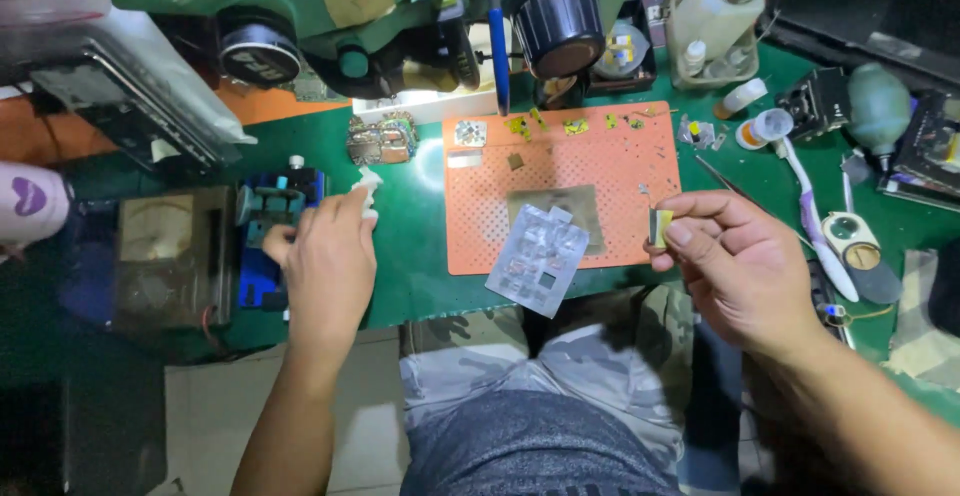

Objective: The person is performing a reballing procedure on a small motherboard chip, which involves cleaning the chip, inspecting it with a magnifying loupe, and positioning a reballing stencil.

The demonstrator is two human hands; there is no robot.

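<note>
Head view, looking down on green bench (420, 256). Left hand (325, 266) over bench's left part, fingers pinched on small white wad (367, 191), just beside blue fixture (268, 246). Right hand (735, 261) at bench's right, thumb and forefinger clamped on small yellow-and-silver chip (660, 228), held just off right edge of orange perforated mat (560, 186). Clear plastic blister pack (538, 259) lying tilted across mat's lower edge, between the hands. Small yellow parts (575, 126) scattered along mat's top edge. Tweezers (722, 178) on bench just behind right hand. Toothbrush (815, 231) and white bottle (712, 11) further right. Microscope body (330, 6) overhead at top.
</note>
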